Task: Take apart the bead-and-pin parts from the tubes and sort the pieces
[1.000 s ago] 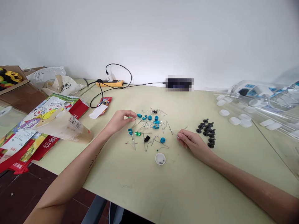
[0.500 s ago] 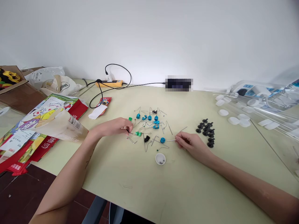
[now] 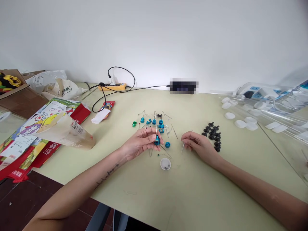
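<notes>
In the middle of the table my left hand (image 3: 141, 142) pinches a small blue metal part (image 3: 157, 140) between thumb and fingers. A thin wire rises upright from that part. To its right, my right hand (image 3: 198, 146) is closed on a thin metal rod (image 3: 183, 147) whose end points down. Between the hands lies a round blue part (image 3: 167, 144). Several more blue parts with bent wires, such as one blue part (image 3: 160, 126), lie just beyond my left hand. A green part (image 3: 134, 124) sits behind its wrist. Some wires are hidden under the left hand.
A small white cup (image 3: 165, 164) with tiny pieces stands nearer me. Black knob-like pieces (image 3: 213, 134) lie beside my right hand. White caps (image 3: 240, 124) and clear plastic are at the right. A drink cup (image 3: 79, 136) leans at the left; a yellow power strip (image 3: 112, 87) lies behind.
My left hand has moved right and nearer me, and now holds the blue part upright. My right hand has stayed about in place, while its rod has turned from sideways to downward.
</notes>
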The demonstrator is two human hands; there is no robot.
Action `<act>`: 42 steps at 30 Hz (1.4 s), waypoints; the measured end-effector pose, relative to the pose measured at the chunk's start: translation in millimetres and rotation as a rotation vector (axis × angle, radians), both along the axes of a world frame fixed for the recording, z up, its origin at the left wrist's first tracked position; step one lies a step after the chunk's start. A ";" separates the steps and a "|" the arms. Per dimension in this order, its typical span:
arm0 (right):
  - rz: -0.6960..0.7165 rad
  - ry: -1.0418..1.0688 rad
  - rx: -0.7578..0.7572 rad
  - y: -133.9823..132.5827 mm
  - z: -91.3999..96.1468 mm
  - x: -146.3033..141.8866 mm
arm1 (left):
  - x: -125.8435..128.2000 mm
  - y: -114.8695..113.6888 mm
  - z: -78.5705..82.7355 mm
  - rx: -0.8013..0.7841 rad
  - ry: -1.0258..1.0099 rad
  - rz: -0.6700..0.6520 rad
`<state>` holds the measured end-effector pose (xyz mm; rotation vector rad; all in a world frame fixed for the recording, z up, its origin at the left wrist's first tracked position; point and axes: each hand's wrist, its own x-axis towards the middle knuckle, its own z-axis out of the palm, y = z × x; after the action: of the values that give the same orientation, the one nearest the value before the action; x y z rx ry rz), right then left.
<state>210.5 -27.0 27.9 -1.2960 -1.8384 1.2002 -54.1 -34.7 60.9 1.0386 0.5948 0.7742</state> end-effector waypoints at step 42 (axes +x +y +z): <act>0.085 0.114 -0.137 -55.1 39.9 -33.9 | 23.3 -22.6 -5.2 0.079 0.100 -0.027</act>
<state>176.5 -82.1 67.8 -1.2055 -1.7708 1.4367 -30.8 -57.2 55.8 1.1607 0.6382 0.7303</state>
